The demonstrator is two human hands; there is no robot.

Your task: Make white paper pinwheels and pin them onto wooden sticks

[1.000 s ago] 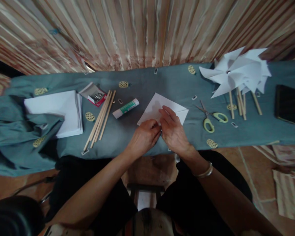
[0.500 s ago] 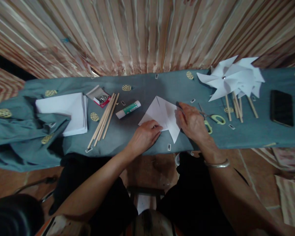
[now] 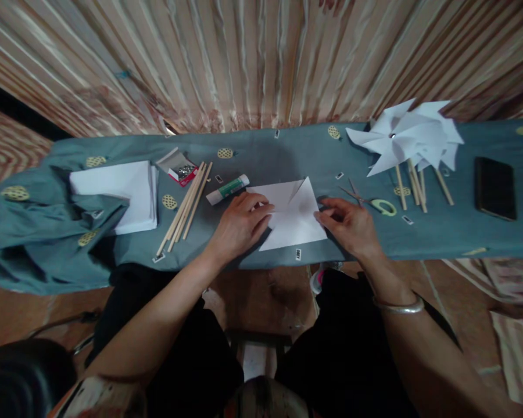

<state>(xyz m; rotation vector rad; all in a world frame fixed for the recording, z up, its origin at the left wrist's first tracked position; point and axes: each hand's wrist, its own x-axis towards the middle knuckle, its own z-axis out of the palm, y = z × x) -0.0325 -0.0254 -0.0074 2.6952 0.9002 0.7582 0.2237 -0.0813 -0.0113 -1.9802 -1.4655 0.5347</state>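
Note:
A white square of paper (image 3: 297,223) with cut slits lies on the cloth in front of me, one flap at its top standing up a little. My left hand (image 3: 243,223) pinches its left side between thumb and fingers. At the paper's right edge, my right hand (image 3: 348,223) holds on with the thumb and fingertips. Just left of the paper is a glue stick (image 3: 228,190) with a green label. Scissors (image 3: 381,206) with green handles lie beyond my right hand, partly covered by it.
Several wooden sticks (image 3: 185,209) lie left of the glue stick, beside an open box of metal pins (image 3: 183,169). Farther left is a stack of white paper (image 3: 133,194). On the right are finished paper pinwheels (image 3: 412,133) on sticks and a black phone (image 3: 495,188).
The paper has been turned, so its pointed corners and slits face differently. My left hand has moved up and left on it; my right hand has shifted slightly right and down.

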